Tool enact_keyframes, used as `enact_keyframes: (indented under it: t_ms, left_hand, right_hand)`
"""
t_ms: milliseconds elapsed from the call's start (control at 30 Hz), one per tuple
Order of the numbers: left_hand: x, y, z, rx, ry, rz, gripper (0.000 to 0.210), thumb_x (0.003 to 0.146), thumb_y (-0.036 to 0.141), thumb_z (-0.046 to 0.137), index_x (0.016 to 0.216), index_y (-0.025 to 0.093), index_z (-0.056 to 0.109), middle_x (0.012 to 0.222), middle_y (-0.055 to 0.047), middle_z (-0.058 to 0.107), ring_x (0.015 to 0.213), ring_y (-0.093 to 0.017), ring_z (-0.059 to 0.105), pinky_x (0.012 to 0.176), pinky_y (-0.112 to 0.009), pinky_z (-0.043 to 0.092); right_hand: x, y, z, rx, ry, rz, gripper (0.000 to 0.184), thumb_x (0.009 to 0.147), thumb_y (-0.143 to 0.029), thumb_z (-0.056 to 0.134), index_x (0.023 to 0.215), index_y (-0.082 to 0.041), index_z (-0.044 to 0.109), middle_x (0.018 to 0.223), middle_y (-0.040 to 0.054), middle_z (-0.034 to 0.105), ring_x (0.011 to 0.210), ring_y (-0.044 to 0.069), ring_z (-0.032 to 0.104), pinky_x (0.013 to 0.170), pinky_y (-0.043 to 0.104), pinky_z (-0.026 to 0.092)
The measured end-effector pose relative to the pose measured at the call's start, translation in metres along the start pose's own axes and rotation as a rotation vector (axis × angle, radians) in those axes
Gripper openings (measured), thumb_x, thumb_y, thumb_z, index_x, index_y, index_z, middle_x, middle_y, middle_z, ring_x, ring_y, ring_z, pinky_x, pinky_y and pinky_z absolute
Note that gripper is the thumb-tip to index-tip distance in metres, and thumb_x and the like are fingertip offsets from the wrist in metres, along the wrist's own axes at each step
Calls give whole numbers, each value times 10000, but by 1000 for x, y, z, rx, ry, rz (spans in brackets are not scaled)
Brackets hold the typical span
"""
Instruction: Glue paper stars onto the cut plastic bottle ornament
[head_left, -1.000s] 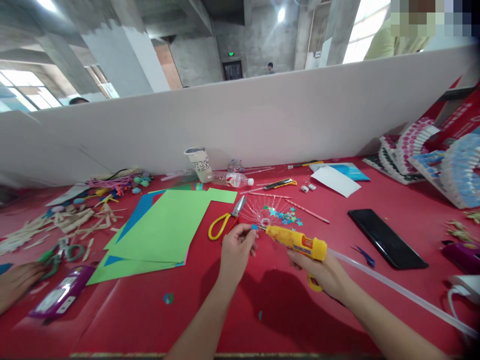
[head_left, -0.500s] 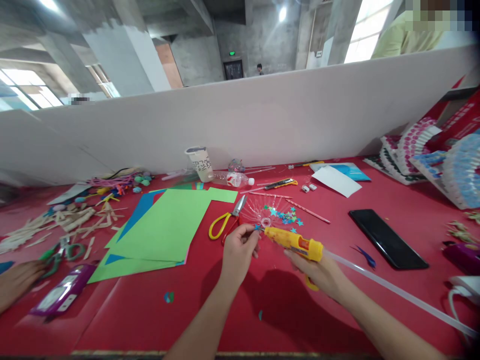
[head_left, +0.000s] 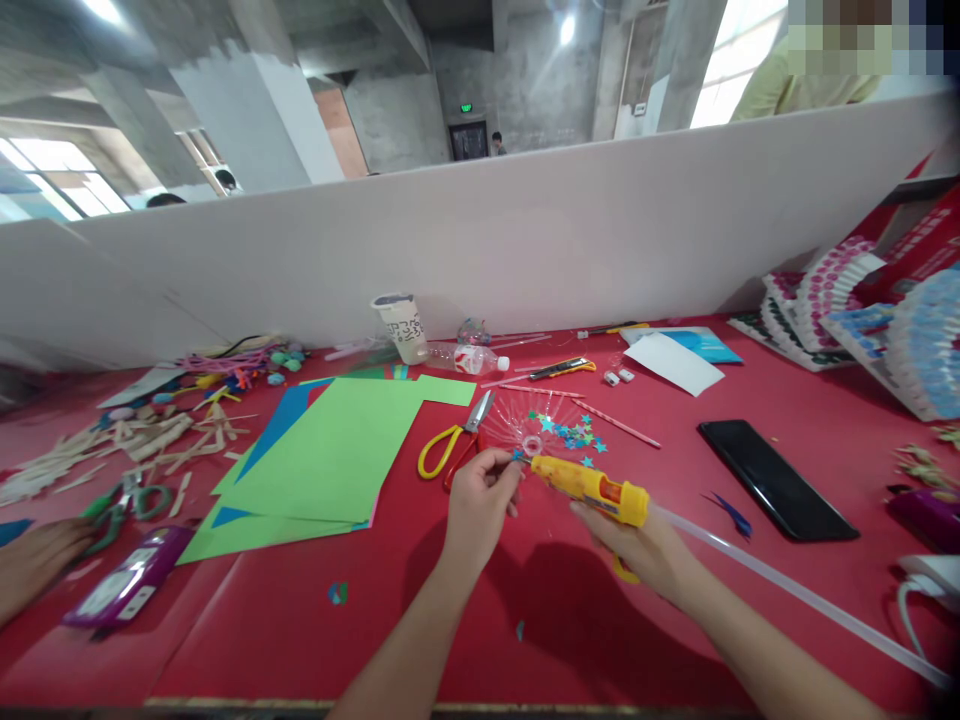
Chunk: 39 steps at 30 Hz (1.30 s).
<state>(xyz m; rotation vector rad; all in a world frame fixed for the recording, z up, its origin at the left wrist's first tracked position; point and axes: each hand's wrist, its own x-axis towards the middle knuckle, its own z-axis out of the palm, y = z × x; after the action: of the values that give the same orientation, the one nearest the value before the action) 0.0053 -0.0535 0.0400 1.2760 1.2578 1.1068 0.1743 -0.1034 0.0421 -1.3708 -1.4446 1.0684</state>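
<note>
My right hand (head_left: 637,545) is wrapped round a yellow hot glue gun (head_left: 581,484), whose nozzle points left. A long translucent glue stick (head_left: 780,580) trails from its rear to the right. Between thumb and fingertips, my left hand (head_left: 482,500) pinches a small blue star (head_left: 517,456). The nozzle is right at the star; whether they touch I cannot tell. Just beyond, a clear plastic piece cut into strips (head_left: 510,418) lies flat, with several loose blue and green stars (head_left: 577,435) on and beside it. Scissors with yellow and red handles (head_left: 452,440) lie left of it.
Green and blue paper sheets (head_left: 322,450) lie to the left, a black phone (head_left: 776,480) to the right. A paper cup (head_left: 401,330), a plastic bottle (head_left: 469,359) and a utility knife (head_left: 562,368) are further back. Another person's hand (head_left: 45,560) rests by green-handled scissors (head_left: 129,505).
My hands, the star and the glue gun stay almost still. The view has shifted very slightly, and the glue stick's far end sits a little lower.
</note>
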Motion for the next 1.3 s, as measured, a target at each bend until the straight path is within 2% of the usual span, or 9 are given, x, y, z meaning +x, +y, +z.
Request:
enact_keyframes:
  t_ms: [167,467,633,833,1133,1300]
  left_hand:
    - [0,0,-1,17,-9,4,165,746,315,598,710,153,587,495,43,538,405,-81,476,402,-182,389]
    - [0,0,-1,18,7,-19,160,731,312,608,713,154,587,465,50,521,389,-79,466,395,-175,378]
    - [0,0,-1,27,5,-12,168,730,318,606,710,152,590,462,48,527,385,-78,468,396,-175,379]
    - [1,2,-1,24,6,-17,166,731,311,604,714,147,591,475,43,536,390,-77,469,392,-173,381]
    - [1,3,1,27,1,-11,154,737,298,597,711,147,587,477,49,532,392,-72,465,395,-168,381]
    - [2,3,0,43,-2,-14,151,745,293,586,721,144,581,476,46,530,393,-73,462,395,-168,378]
  right_hand:
    - [-1,4,-2,-12,-34,46,322,751,-477,537,602,-205,453,473,-51,375,411,80,316,357,213,243]
    - [-3,6,-3,-67,-45,11,389,787,-519,500,573,-210,399,481,-41,358,434,84,318,383,220,249]
    - [-2,10,-3,-86,-50,-2,400,806,-539,482,586,-213,412,467,-55,340,410,82,301,378,226,247]
    - [-1,18,-4,-100,-59,-45,367,824,-482,507,595,-209,416,490,-51,349,430,84,321,381,218,263]
    - [0,10,-6,-69,-63,-128,316,811,-420,518,589,-196,504,503,-40,375,463,88,311,434,230,288]
    - [0,11,-6,-80,-61,-123,358,816,-440,497,550,-202,482,479,-41,338,445,89,290,422,237,253]
